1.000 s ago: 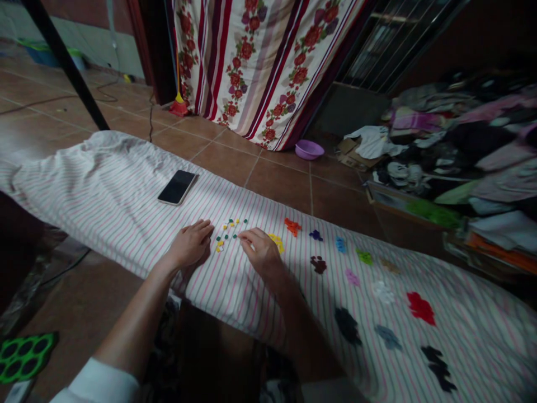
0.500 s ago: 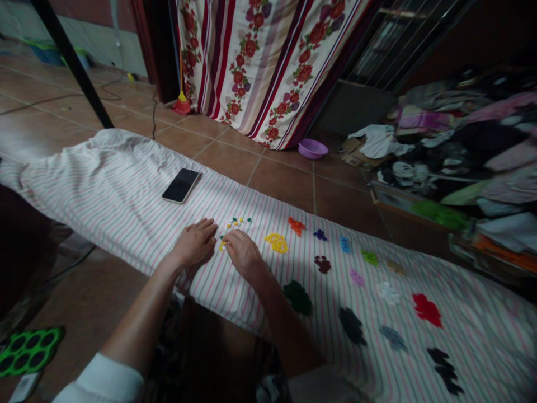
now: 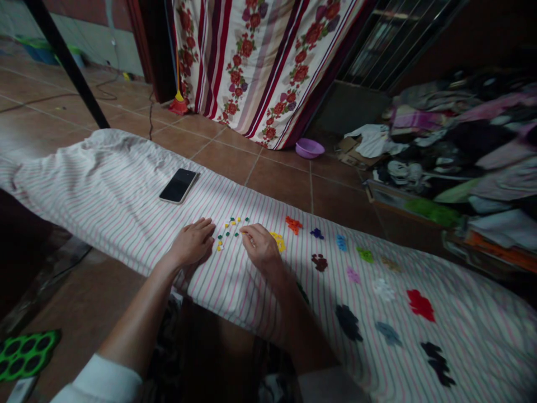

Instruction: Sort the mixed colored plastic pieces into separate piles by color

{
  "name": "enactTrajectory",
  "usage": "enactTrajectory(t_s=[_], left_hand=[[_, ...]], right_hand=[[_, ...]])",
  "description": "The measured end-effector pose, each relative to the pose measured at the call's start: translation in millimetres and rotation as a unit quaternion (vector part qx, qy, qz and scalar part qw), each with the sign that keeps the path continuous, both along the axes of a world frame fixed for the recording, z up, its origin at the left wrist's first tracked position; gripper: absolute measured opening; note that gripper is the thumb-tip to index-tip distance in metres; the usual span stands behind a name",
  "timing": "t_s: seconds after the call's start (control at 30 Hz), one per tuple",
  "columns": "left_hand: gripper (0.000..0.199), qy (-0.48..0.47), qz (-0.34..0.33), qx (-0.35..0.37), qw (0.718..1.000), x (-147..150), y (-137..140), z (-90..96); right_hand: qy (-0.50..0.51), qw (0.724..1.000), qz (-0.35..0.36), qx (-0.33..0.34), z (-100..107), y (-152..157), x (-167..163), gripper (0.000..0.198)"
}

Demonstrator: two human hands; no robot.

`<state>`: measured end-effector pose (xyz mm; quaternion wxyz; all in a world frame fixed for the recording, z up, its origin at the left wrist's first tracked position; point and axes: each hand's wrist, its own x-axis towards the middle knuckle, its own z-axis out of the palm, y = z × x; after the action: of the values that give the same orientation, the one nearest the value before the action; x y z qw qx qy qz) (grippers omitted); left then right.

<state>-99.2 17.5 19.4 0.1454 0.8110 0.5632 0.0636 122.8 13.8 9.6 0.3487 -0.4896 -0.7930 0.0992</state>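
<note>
My left hand (image 3: 193,242) lies flat on the striped cloth (image 3: 138,224), fingers stretched out, just left of a loose group of small yellow, green and white pieces. One yellow piece (image 3: 220,244) and a green piece (image 3: 227,234) lie in that group. At its right edge my right hand (image 3: 260,246) has thumb and fingers pinched together; what they hold, if anything, is too small to make out. Behind this hand a yellow pile (image 3: 278,240) is partly covered. My right forearm hides most of a dark green pile (image 3: 302,292).
A phone (image 3: 179,186) lies to the left on the cloth. Sorted piles spread rightward, including an orange pile (image 3: 293,225), a brown pile (image 3: 319,262), a red pile (image 3: 420,305) and a black pile (image 3: 437,362). A purple basin (image 3: 310,148) stands on the floor beyond.
My right hand has moved right, from the lower part of the small group toward the yellow pile, uncovering green pieces. My left hand stays put. The view has shifted slightly.
</note>
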Motion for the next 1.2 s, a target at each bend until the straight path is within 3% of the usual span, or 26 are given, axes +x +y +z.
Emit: enactTrajectory(t_s=[0.3,0.67,0.9,1.2], left_hand=[[0.042,0.003,0.003,0.002,1.0,0.8,-0.1,2.7],[0.04,-0.006,-0.005,0.008,1.0,-1.4,1.0,0.3],[0.041,0.004,-0.002,0.004,1.0,0.1,1.3,4.0],[0.04,-0.015,-0.005,0.012,1.0,0.1,0.2,2.3]], right_hand=[[-0.031,0.992,-0.115,-0.03,1.3,1.9,64.5,0.025],[-0.067,0.985,-0.149,-0.053,-0.4,-3.6,75.3,0.027],[-0.019,0.998,-0.049,-0.034,-0.8,-5.5,43.5,0.023],[-0.04,0.994,0.094,-0.039,-11.6,-14.1,-14.3,0.029]])
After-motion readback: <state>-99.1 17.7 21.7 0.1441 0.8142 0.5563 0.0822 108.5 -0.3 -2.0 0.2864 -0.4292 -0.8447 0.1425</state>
